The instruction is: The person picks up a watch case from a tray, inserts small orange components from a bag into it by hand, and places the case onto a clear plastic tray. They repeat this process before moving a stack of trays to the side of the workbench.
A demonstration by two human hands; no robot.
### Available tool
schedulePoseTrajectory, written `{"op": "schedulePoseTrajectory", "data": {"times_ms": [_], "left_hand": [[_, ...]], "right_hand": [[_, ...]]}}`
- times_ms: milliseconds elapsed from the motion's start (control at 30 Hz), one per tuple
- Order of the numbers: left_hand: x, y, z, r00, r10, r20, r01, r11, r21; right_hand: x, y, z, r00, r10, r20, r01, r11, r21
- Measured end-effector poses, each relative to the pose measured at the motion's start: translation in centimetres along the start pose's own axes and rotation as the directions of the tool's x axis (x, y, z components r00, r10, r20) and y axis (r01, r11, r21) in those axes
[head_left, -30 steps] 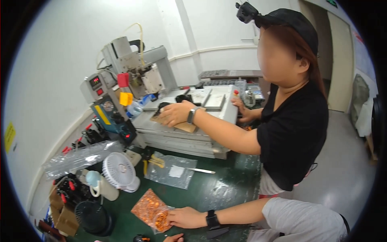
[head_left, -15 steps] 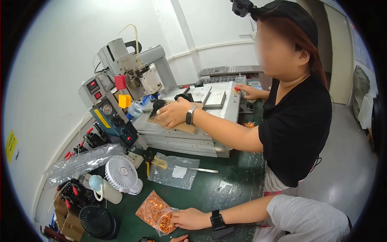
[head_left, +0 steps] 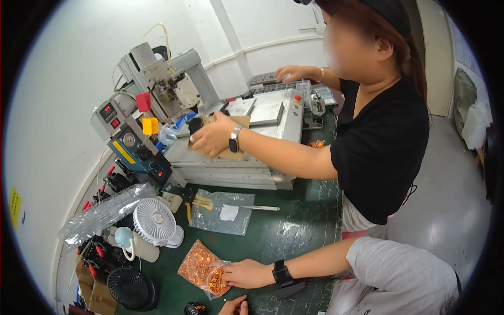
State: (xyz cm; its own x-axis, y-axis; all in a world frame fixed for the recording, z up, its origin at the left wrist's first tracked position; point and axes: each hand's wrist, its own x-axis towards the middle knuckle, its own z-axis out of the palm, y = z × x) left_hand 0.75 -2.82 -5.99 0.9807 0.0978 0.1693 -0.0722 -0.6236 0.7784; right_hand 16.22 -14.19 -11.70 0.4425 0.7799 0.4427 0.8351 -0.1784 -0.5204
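Observation:
At the lower middle, my right hand [head_left: 249,273] reaches in from the right, a dark band on its wrist. Its curled fingers grip the edge of a clear plastic bag [head_left: 195,258] filled with small copper-coloured parts. My left hand [head_left: 234,305] shows only in part at the bottom edge; thumb and a finger look apart, with nothing visible between them. Left of it, a dark round container [head_left: 194,308] with copper-coloured bits is cut off by the frame.
A co-worker's hand [head_left: 214,137] holds a brown board by the bench machine [head_left: 231,165]; their other hand [head_left: 297,73] is over trays [head_left: 283,90]. A flat clear bag [head_left: 226,223], white fan [head_left: 156,219], bottle [head_left: 143,249] and black fan [head_left: 131,287] stand or lie on the green table [head_left: 294,247].
My view has shifted slightly. More of my left hand shows; my right hand stays at the bag. The co-worker's far hand has moved from the red button to over the trays.

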Motion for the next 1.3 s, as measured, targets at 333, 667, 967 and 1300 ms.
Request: {"op": "schedulePoseTrajectory", "data": {"times_ms": [333, 667, 967, 1300], "left_hand": [[0.1, -0.4, 0.1, 1.000, -0.021, 0.009, 0.020, 1.000, 0.023], [0.0, -0.7, 0.3, 0.998, 0.049, -0.033, -0.048, 0.998, 0.027], [-0.7, -1.2, 0.0, 0.998, 0.044, -0.043, -0.044, 0.999, -0.011], [0.0, -1.5, 0.5, 0.996, 0.063, -0.063, -0.063, 0.998, -0.003]], "right_hand": [[0.1, 0.2, 0.2, 1.000, -0.019, 0.020, 0.019, 1.000, -0.004], [0.2, 0.3, 0.0, 0.999, -0.018, 0.029, 0.018, 1.000, -0.022], [0.0, -0.5, 0.4, 0.999, -0.009, 0.052, 0.008, 1.000, 0.016], [0.1, -0.2, 0.0, 0.997, 0.001, 0.073, 0.005, 0.997, -0.076]]}}
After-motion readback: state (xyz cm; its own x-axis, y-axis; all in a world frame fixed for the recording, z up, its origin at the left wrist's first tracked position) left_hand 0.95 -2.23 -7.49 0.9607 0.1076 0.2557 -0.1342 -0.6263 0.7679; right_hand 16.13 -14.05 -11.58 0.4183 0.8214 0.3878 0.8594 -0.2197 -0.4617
